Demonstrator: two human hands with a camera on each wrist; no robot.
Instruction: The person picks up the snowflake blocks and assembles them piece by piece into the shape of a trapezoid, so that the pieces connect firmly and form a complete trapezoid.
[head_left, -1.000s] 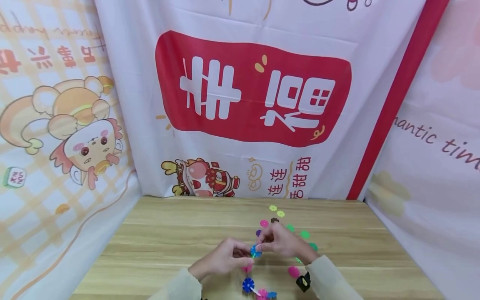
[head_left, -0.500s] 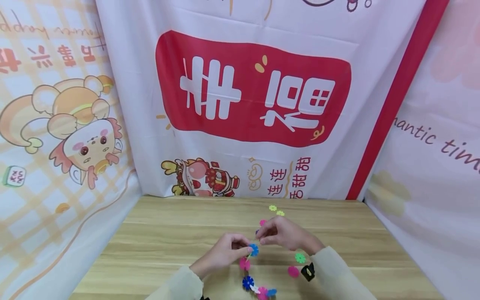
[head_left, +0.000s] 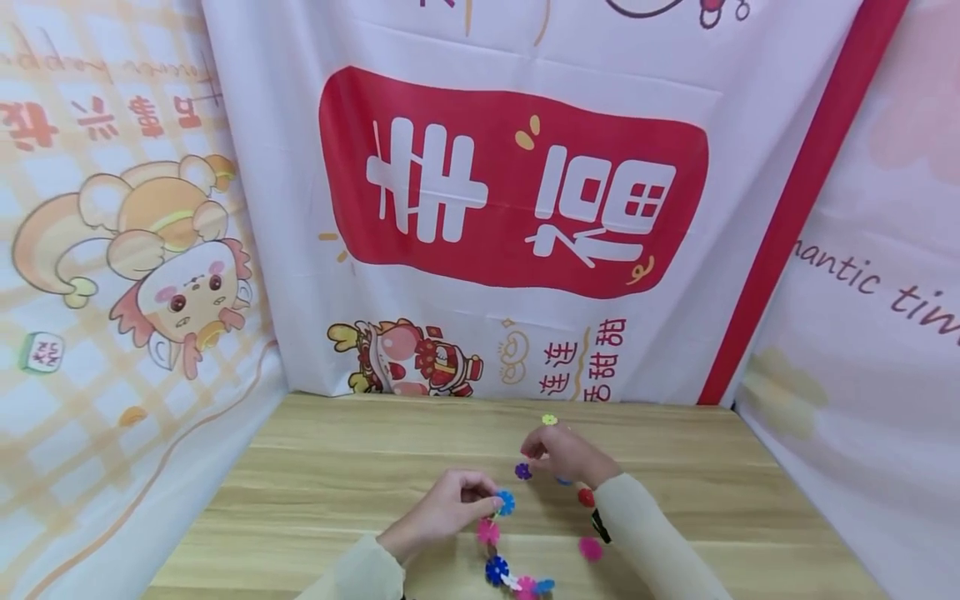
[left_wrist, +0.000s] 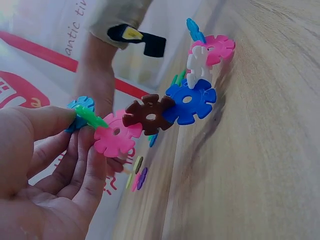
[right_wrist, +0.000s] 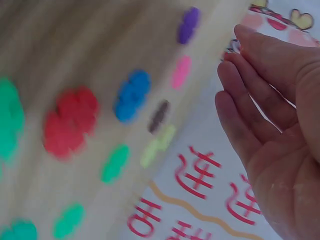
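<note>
My left hand (head_left: 442,512) pinches the light blue disc (left_wrist: 82,106) at the top end of a chain of notched plastic flower discs. A green disc (left_wrist: 90,117), a pink disc (left_wrist: 118,133), a brown disc (left_wrist: 151,115), a dark blue disc (left_wrist: 189,100) and a white disc (left_wrist: 199,65) follow it, then more pink and blue down at the table. My right hand (head_left: 573,454) reaches over loose discs with relaxed fingers and holds nothing in the right wrist view. Nearest it in the head view is a loose purple disc (head_left: 522,472).
More loose discs lie on the wooden table (head_left: 337,467): a red disc (right_wrist: 71,122), a blue disc (right_wrist: 132,96), a dark brown disc (right_wrist: 159,117) and several green ones. A pink disc (head_left: 591,548) lies beneath the right sleeve. Printed cloth (head_left: 510,183) hangs behind.
My right hand has left the light blue disc and moved away and to the right, over the loose discs. My left hand has kept its pinch on the chain, nearly in place.
</note>
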